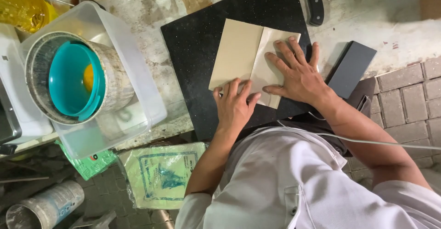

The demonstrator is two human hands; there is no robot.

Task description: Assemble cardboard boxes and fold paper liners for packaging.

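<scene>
A thin beige sheet [234,49], like a pastry wrapper, lies on a black cutting board [193,40]. Its right part is a paler flap [271,40] folded over. My right hand [297,75] lies flat on that flap with fingers spread. My left hand [234,105] rests at the sheet's near edge, its fingertips pressing on the lower corner. Neither hand holds anything lifted off the board.
A black-handled knife [314,2] lies beyond the board. A dark grey block [353,65] sits at the right. On the left a clear plastic tub [138,77] holds a metal pot [117,79] with a teal bowl [69,79]. A yellow oil bottle [20,8] and plastic bags [161,174] are nearby.
</scene>
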